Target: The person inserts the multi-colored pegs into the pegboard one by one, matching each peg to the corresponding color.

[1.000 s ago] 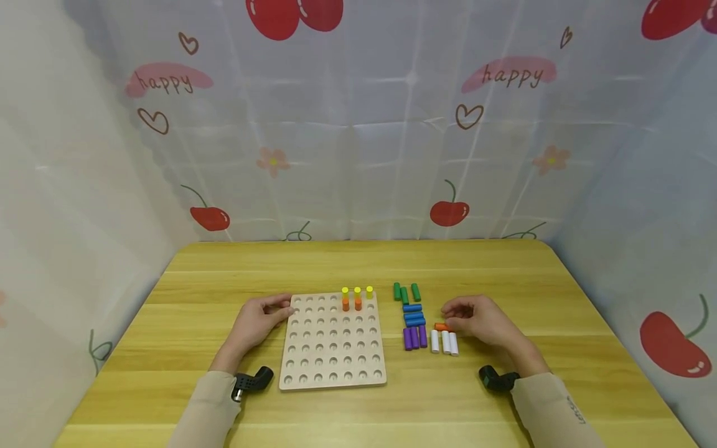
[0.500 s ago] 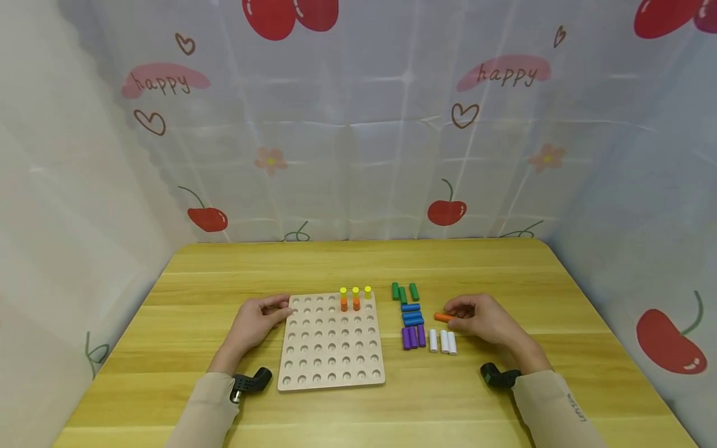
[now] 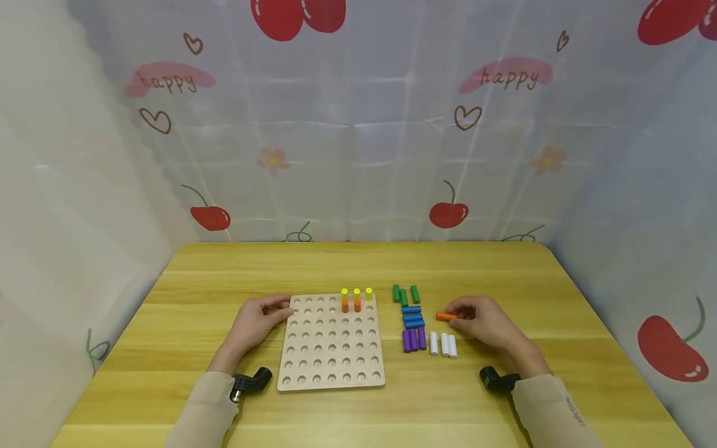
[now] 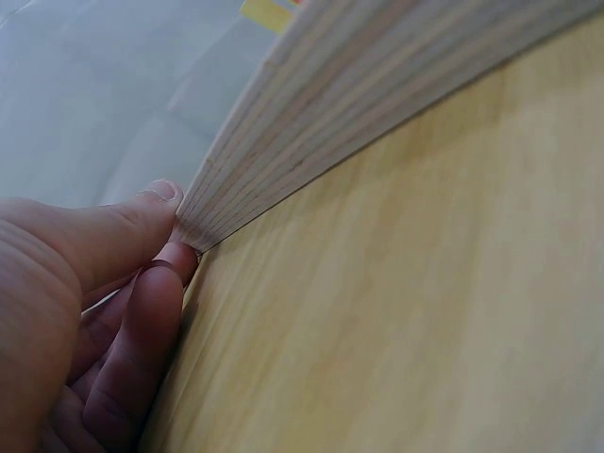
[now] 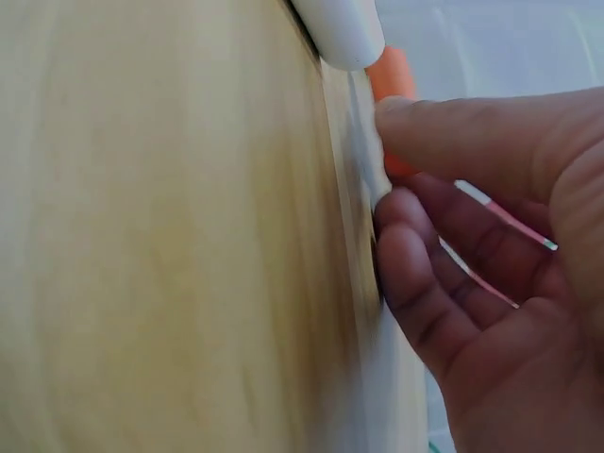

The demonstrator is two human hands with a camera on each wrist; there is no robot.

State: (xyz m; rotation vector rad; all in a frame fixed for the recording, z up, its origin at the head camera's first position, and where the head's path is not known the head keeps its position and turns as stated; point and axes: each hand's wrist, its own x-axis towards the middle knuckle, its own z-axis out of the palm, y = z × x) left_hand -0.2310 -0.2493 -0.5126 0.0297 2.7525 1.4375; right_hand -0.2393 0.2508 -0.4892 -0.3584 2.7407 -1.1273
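My right hand pinches an orange peg between thumb and fingers, just beyond the white pegs. In the right wrist view the thumb lies along the orange peg, with a white peg close by. At the far left corner of the wooden pegboard, my left hand grips the edge. The left wrist view has its thumb against the top of the board's layered edge and fingertips low at the corner. Three yellow pegs and two orange pegs stand in the board's far right holes.
Between the board and my right hand lie green pegs, blue pegs and purple pegs in small groups. The wooden table meets a printed curtain at its far edge.
My right hand has shifted the orange peg a little away from the white pegs, toward the far side of the table. The left hand keeps its place at the board.
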